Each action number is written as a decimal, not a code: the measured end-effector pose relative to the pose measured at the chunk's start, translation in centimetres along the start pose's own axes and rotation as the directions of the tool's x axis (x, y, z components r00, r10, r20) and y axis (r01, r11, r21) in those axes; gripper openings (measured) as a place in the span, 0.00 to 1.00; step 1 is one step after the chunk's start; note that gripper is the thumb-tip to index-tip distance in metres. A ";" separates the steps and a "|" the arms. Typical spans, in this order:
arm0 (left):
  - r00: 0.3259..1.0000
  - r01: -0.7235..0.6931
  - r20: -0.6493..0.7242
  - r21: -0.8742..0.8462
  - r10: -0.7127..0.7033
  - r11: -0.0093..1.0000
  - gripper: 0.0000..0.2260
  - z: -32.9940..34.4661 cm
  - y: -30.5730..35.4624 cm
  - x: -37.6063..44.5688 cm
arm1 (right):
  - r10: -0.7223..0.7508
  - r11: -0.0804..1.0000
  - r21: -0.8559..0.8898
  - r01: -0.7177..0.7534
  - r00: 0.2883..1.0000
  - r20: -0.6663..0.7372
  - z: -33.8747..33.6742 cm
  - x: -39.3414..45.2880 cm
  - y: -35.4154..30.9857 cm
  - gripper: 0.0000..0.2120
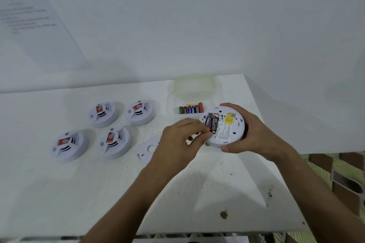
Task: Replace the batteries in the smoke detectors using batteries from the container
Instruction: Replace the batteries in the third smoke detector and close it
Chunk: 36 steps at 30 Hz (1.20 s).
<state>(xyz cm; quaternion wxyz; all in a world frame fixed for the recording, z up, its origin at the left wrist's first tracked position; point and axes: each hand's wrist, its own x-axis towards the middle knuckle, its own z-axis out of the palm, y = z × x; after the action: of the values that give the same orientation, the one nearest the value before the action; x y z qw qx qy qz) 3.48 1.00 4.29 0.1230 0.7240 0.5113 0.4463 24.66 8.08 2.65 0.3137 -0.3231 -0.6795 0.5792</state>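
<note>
My right hand [254,134] cups the upturned smoke detector [225,126] by its rim beside the container [177,100], while my left hand [177,140] pinches 1 battery [214,124] end in its bay. It looks small, stiff and slick, so I judge a fingertip grip near the end suits best.

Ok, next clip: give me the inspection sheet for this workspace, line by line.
Surface: white tabletop, speckled and stained near its front edge.
Job's things: round white smoke detector held back-up, two batteries in its bay; four more detectors face-up at left; clear plastic container with a row of coloured batteries.
Clutter: flat white mounting plate.
Grippers: left hand fingers pinch at the bay's batteries; right hand grips the detector.
Cables: nothing seen.
Surroundings: white wall, printed paper sheet.
</note>
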 end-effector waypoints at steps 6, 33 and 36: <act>0.900 0.430 0.136 -0.129 -0.414 0.893 0.13 -0.8 0.6 1.0 | 0.002 1.000 -0.004 -0.002 0.999 0.039 0.0 -0.1 -0.1 0.44; 0.770 0.632 -0.008 0.154 -0.638 0.760 0.26 -4.6 -4.4 -2.4 | 0.007 1.000 -0.023 -0.004 0.990 0.140 1.2 1.3 -0.5 0.46; 0.708 0.619 0.053 0.434 -0.704 0.655 0.35 -5.6 -6.7 -4.8 | 0.023 0.999 -0.029 -0.018 0.985 0.169 1.2 1.5 -0.5 0.46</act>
<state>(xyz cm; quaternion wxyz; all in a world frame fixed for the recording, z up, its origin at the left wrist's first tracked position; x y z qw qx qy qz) -5.43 -1.60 0.71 0.1884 0.5395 0.8009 0.1790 22.82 8.51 3.08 0.2445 -0.2841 -0.7083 0.5982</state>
